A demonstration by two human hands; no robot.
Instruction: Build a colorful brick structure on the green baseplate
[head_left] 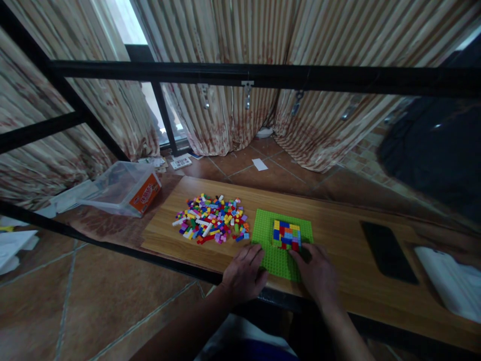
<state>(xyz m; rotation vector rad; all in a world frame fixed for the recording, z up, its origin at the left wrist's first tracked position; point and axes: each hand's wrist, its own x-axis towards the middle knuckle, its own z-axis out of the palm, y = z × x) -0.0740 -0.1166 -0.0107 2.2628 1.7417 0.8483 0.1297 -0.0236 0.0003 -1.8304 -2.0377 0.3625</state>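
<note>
A green studded baseplate point(281, 263) lies on the wooden bench top, bearing a low block of colourful toy bricks point(287, 233) in yellow, blue, red and light blue. My right hand point(318, 271) reaches in from the plate's right side. Its thumb and forefinger close around a red brick point(295, 246) at the block's near right corner. At the plate's near left edge rests my left hand point(244, 271), fingers curled and touching the edge; whatever lies inside them is hidden. Left of the plate spreads a pile of loose toy bricks point(214, 218) in many colours.
A clear plastic tub point(122, 188) with an orange label stands beyond the bench's left end. To the right lie a dark flat phone-like slab point(389, 252) and a white object point(449, 281). Black metal bars point(225, 73) cross in front of striped curtains point(233, 115).
</note>
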